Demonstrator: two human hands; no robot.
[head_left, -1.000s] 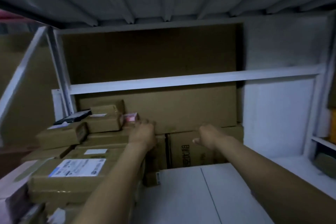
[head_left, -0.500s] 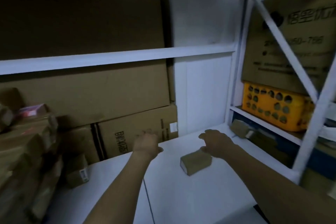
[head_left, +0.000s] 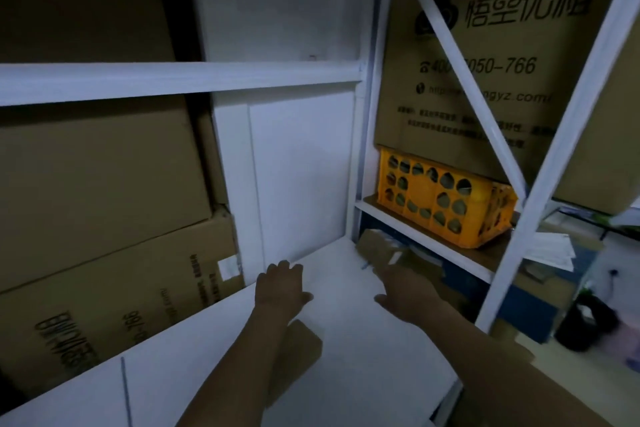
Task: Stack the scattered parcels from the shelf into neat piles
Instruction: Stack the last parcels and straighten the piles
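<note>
A small brown cardboard parcel [head_left: 298,354] lies on the white shelf board [head_left: 363,350], partly under my left forearm. A second brown parcel [head_left: 379,248] sits at the far right corner of the board, below the neighbouring shelf. My left hand [head_left: 281,284] hovers over the board with fingers spread, holding nothing. My right hand [head_left: 403,291] stretches out toward the corner parcel, fingers straight and just short of it, also holding nothing. The pile of parcels on the left is out of view.
Large brown cartons [head_left: 104,281] stand along the back left. A white crossbar [head_left: 173,80] runs above. To the right, white diagonal struts [head_left: 540,163] frame a shelf with an orange perforated crate [head_left: 440,198] and a big printed carton [head_left: 485,62].
My view has swung right, away from the parcel pile. Both hands moved right across the board; the small parcel that lay between them now lies nearer me, under my left forearm.
</note>
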